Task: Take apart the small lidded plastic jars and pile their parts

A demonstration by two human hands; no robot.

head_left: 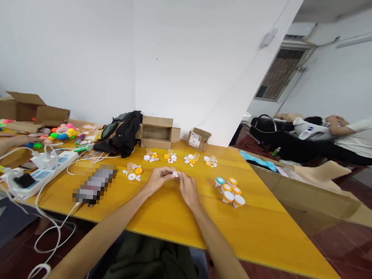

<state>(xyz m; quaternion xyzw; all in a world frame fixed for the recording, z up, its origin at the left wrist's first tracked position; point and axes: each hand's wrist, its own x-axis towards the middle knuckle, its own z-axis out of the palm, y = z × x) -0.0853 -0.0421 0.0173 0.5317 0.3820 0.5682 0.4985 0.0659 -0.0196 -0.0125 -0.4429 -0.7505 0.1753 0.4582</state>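
Table (171, 219) is well filled, and at its middle a small white piece (175, 174) is held, pinched between the narrowed fingertips of the left hand (158, 180) and the right hand (188, 189). Just beyond, loose parts (191, 159) are laid out in small groups, with another group nearer, to the left. To the right, capped jars (228, 197) are clustered. The far edge is lined by a black bag (126, 130), an open carton (156, 133) and a smaller box (198, 140). On the left, space is taken up by a blurred device (98, 183), a power strip (63, 159) and another person's hand (24, 141).
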